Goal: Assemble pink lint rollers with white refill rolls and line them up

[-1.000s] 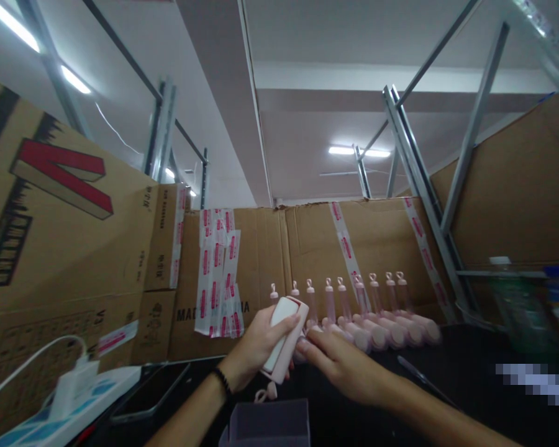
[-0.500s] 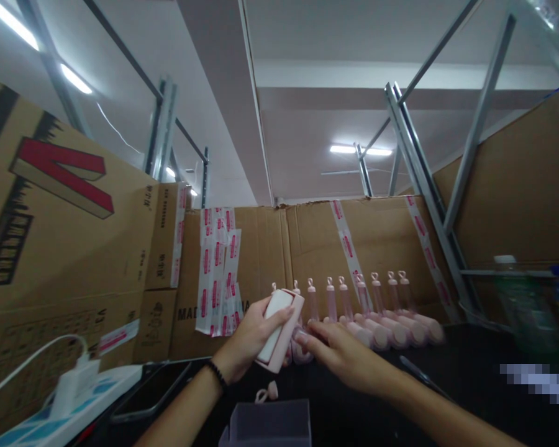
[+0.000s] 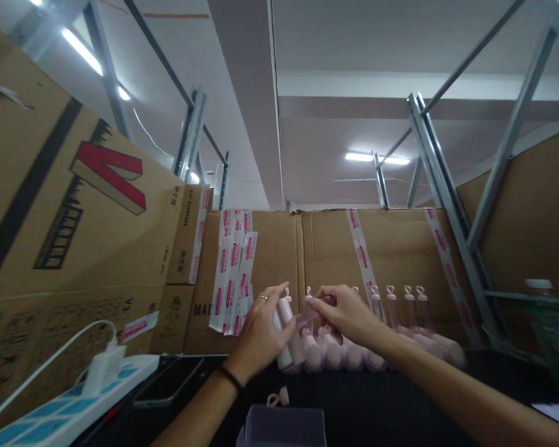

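Observation:
At the left end of a row of pink cylinders (image 3: 354,355), my left hand (image 3: 259,329) is closed around a white-and-pink case (image 3: 285,359). A pink tube with a loop cap (image 3: 285,309) stands at its fingertips. Just right of it, my right hand (image 3: 349,313) pinches a translucent pink tube (image 3: 307,316), partly hidden by the fingers. More loop-capped clear tubes (image 3: 409,304) stand behind the cylinders, several covered by my right hand. A loose pink loop cap (image 3: 279,396) lies on the black surface in front.
A translucent box (image 3: 282,428) sits at the near edge. To the left are a phone (image 3: 170,382) and a power strip (image 3: 69,397) with a plugged-in charger (image 3: 103,369). Cardboard walls (image 3: 326,254) enclose the back and sides. A green bottle (image 3: 547,335) stands far right.
The case has gone from tilted in front of the row to its left end, with my left hand. My right hand has moved up to the tubes. The view has shifted somewhat.

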A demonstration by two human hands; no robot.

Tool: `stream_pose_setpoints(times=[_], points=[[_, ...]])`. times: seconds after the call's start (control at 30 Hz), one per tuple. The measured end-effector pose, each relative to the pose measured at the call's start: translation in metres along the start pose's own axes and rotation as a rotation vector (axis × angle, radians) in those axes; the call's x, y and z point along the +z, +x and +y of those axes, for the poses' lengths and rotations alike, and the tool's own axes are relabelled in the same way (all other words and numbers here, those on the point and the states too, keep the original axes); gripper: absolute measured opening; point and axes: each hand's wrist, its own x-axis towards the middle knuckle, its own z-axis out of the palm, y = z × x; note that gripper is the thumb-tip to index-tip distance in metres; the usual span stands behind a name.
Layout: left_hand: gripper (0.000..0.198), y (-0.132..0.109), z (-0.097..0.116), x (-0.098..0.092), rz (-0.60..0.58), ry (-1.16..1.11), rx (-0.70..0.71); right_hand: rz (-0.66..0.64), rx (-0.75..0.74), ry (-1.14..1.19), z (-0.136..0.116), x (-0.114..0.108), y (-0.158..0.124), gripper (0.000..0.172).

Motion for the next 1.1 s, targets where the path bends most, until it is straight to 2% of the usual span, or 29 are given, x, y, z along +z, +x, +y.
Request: stream_pose_setpoints(times=[0.07,0.1,0.17,0.23,0.33,0.4,0.53,0.57,0.63,0.7,0.83,1.0,1.1], points=[[0.050,-0.001,0.003,0.000,-0.090,0.092,0.125,0.027,-0.060,-0.096,-0.014,0.004,0.012,0.036],[0.041,-0.001,0.004,0.000,-0.116,0.113,0.133,0.038,-0.067,-0.129,-0.020,0.008,0.018,0.038],[0.024,0.000,0.002,0.001,-0.132,0.145,0.069,-0.016,-0.045,-0.092,-0.027,0.018,0.028,0.043],[0.018,0.002,-0.004,-0.001,-0.109,0.175,-0.065,-0.116,0.011,0.083,-0.025,0.030,0.037,0.046],[0.016,0.004,-0.016,-0.008,-0.008,0.227,-0.264,-0.155,0.088,0.308,-0.008,0.049,0.040,0.046],[0.015,0.004,-0.025,-0.013,0.063,0.264,-0.357,-0.159,0.092,0.258,0.009,0.059,0.033,0.040],[0.012,0.003,-0.040,-0.022,0.126,0.325,-0.470,-0.242,-0.005,0.139,0.038,0.076,0.003,0.008],[0.012,0.002,-0.042,-0.023,0.122,0.338,-0.482,-0.300,-0.086,0.053,0.044,0.080,-0.005,0.012],[0.013,0.001,-0.044,-0.023,0.095,0.364,-0.493,-0.425,-0.176,-0.070,0.052,0.086,-0.017,0.019],[0.015,0.000,-0.044,-0.022,0.048,0.384,-0.492,-0.488,-0.261,-0.159,0.057,0.091,-0.022,0.023],[0.026,-0.002,-0.039,-0.019,-0.053,0.395,-0.458,-0.476,-0.334,-0.248,0.061,0.097,-0.023,0.022],[0.045,-0.005,-0.032,-0.017,-0.150,0.401,-0.409,-0.486,-0.320,-0.280,0.060,0.096,-0.026,0.017],[0.048,-0.007,-0.032,-0.015,-0.211,0.399,-0.358,-0.473,-0.306,-0.276,0.058,0.091,-0.029,0.020]])
